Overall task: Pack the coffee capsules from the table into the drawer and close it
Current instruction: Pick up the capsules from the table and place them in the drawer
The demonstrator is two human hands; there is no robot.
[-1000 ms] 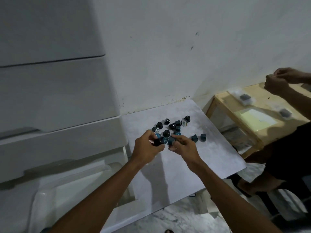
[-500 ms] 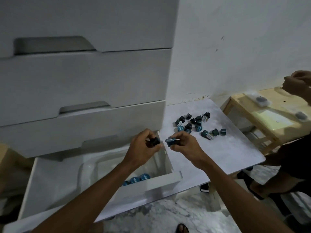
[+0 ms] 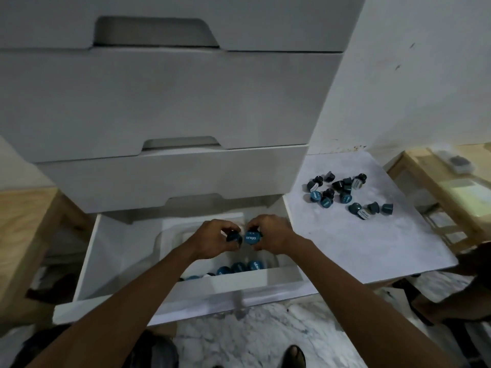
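The bottom white drawer [image 3: 186, 290] stands pulled out, with a white tray [image 3: 170, 235] inside it. Both my hands hover over that tray. My left hand [image 3: 215, 239] grips a dark coffee capsule [image 3: 233, 237]. My right hand [image 3: 271, 236] pinches a teal capsule [image 3: 252, 238] with its printed lid facing me. Several teal capsules [image 3: 239, 267] lie at the tray's front edge. Several more capsules [image 3: 342, 193] are scattered on the white table [image 3: 358, 243] to the right.
Two shut white drawers [image 3: 170, 102] stack above the open one. A light wooden table [image 3: 451, 187] stands at the far right, and another wooden surface [image 3: 24, 221] at the left. Another person's arm [image 3: 451, 306] shows at the lower right. The floor is marble.
Both hands carried their capsules leftward from the table to above the open drawer's tray. The view swung left and down, bringing the drawer into full sight.
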